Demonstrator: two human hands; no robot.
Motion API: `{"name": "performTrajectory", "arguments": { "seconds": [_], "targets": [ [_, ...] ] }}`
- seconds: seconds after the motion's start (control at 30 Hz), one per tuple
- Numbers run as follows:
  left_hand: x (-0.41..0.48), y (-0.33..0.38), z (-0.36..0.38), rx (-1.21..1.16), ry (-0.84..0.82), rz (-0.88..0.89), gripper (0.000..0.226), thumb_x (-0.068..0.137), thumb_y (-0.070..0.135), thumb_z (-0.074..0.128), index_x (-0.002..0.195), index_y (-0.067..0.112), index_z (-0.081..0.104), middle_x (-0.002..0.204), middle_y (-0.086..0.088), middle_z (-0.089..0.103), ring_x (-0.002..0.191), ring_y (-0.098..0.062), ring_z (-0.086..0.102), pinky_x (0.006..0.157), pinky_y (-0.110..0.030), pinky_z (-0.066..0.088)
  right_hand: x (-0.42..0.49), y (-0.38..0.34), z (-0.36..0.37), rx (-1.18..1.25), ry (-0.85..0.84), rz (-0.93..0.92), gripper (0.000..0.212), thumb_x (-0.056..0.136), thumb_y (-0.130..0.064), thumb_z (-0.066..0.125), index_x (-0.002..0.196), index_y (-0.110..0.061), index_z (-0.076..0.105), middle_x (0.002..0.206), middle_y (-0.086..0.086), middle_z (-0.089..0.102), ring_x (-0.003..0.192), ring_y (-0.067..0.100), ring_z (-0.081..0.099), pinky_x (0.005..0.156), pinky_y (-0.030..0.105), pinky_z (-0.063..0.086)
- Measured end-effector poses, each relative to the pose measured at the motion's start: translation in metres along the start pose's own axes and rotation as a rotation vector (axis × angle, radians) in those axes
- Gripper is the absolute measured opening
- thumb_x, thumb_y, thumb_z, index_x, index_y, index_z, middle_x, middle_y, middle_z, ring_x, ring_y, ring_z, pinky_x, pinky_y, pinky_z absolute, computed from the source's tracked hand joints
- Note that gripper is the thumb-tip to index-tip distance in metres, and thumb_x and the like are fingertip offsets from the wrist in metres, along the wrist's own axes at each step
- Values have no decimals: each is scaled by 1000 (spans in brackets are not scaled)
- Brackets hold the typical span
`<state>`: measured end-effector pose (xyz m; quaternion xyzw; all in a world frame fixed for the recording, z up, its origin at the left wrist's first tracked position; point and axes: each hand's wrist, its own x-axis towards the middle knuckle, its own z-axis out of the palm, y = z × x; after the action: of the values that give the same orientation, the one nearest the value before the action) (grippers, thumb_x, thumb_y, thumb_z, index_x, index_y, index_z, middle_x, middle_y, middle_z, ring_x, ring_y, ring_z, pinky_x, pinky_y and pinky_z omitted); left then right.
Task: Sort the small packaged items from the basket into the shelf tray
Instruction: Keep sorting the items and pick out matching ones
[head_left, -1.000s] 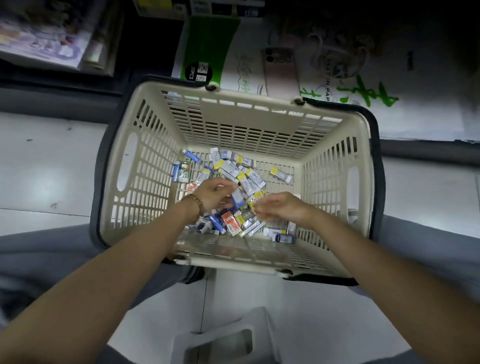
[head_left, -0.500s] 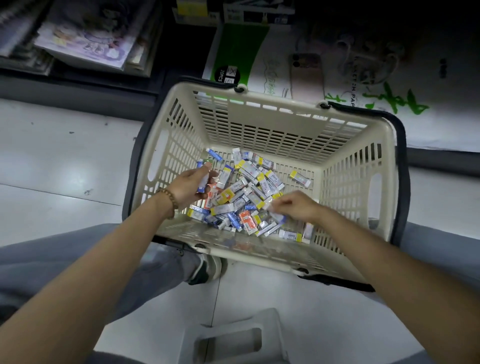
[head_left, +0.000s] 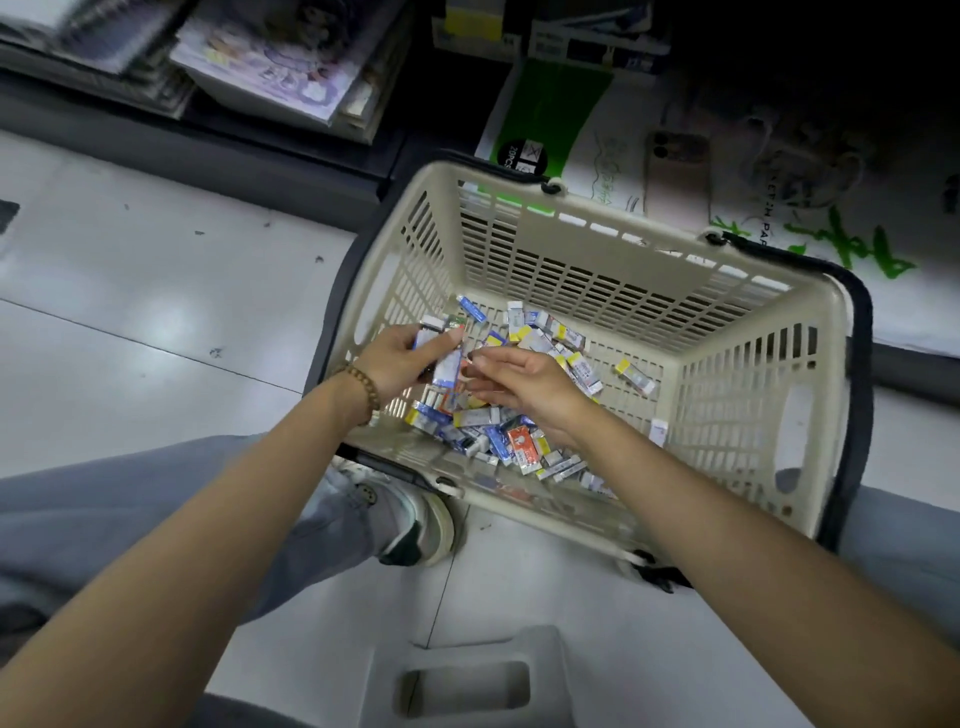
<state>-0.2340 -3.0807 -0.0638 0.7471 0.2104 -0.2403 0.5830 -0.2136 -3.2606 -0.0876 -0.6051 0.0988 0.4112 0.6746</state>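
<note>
Beige slotted plastic forms the basket (head_left: 737, 405), which stands on the pale tiled floor (head_left: 156, 291) with its dark handles folded down along the rim. Across the basket's bottom lies a loose heap of small packaged items (head_left: 488, 434), mostly white and blue with yellow ends. An orange packet (head_left: 521, 441) sits near the basket's near wall, and one yellow-ended packet (head_left: 635, 377) lies apart toward its right wall.

Over the basket's left side, the left hand (head_left: 397, 364) is curled round a small stack of white-and-blue packets (head_left: 441, 358), held clear above the heap. A bead bracelet (head_left: 363, 387) circles that wrist. The right hand (head_left: 524, 387) hangs over the middle of the basket, its fingers stretched toward the held stack with the fingertips just beside it. Whether they pinch a packet or merely touch it cannot be told.

Beside the basket's near left corner is a grey-trousered leg ending in a shoe (head_left: 423, 525). On the near side of the basket stands a white stool (head_left: 467, 670). Beyond the basket's far wall leans a green-and-white pack (head_left: 550, 114), and to the left of that lies a stack of books (head_left: 270, 67) on a low shelf.
</note>
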Motion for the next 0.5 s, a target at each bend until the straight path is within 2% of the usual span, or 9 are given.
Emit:
{"name": "performTrajectory", "arguments": {
  "seconds": [0.07, 0.1, 0.13, 0.17, 0.23, 0.3, 0.37, 0.43, 0.5],
  "targets": [
    [0, 5, -7, -161, 33, -15, 30, 87, 42, 59, 77, 14, 52, 69, -1, 54, 70, -15, 52, 72, -24, 52, 3, 15, -13, -334, 9, 140, 15, 87, -17, 66, 95, -5, 67, 76, 4, 67, 54, 5, 64, 51, 13, 49],
    [0, 8, -10, -271, 29, -38, 26, 89, 36, 58, 85, 10, 54, 80, -4, 60, 79, -18, 58, 79, -30, 54, 5, 26, -20, -580, 5, 212, 22, 86, -22, 67, 90, -1, 67, 71, 7, 63, 50, 10, 59, 48, 14, 47],
    [-1, 12, -13, -383, 15, -47, 22, 90, 30, 57, 91, 8, 55, 87, -6, 66, 83, -20, 64, 79, -33, 56, 6, 39, -25, -799, -20, 277, 27, 85, -28, 69, 81, -1, 66, 69, 10, 58, 52, 17, 55, 49, 17, 46],
    [-3, 15, -15, -472, -4, -43, 18, 92, 25, 55, 93, 7, 55, 89, -7, 70, 83, -21, 69, 73, -32, 58, 8, 51, -28, -964, -35, 332, 32, 83, -33, 70, 75, -3, 63, 71, 14, 57, 58, 21, 53, 57, 24, 47],
    [-6, 18, -18, -557, -22, -30, 16, 92, 23, 53, 94, 7, 53, 84, -5, 74, 77, -21, 72, 63, -29, 58, 12, 68, -28, -1114, 9, 377, 38, 77, -40, 73, 82, -4, 63, 81, 14, 62, 72, 21, 57, 73, 32, 51],
    [-9, 16, -19, -566, -10, -42, 18, 92, 25, 54, 93, 8, 54, 76, 0, 73, 71, -18, 71, 61, -27, 57, 16, 73, -28, -1176, 30, 352, 34, 77, -39, 74, 86, -7, 65, 84, 11, 63, 77, 21, 58, 74, 30, 48],
    [-11, 13, -19, -559, 2, -61, 19, 92, 27, 54, 93, 8, 57, 70, 3, 70, 65, -14, 69, 60, -27, 57, 17, 67, -30, -1114, 0, 320, 23, 82, -28, 71, 85, -5, 68, 80, 10, 61, 74, 21, 56, 69, 28, 43],
    [-10, 12, -18, -560, 7, -94, 21, 92, 28, 53, 93, 9, 62, 71, 2, 67, 62, -11, 66, 61, -26, 57, 14, 55, -36, -817, 33, 305, 13, 88, -14, 64, 88, -2, 67, 84, 13, 63, 68, 20, 57, 71, 31, 48],
    [-8, 13, -15, -580, 12, -122, 23, 91, 30, 55, 91, 9, 65, 74, 1, 62, 61, -10, 61, 62, -25, 57, 10, 33, -40, -528, 63, 232, 18, 94, -8, 54, 107, 3, 61, 101, 22, 66, 71, 18, 63, 73, 29, 55]
  ]
}}
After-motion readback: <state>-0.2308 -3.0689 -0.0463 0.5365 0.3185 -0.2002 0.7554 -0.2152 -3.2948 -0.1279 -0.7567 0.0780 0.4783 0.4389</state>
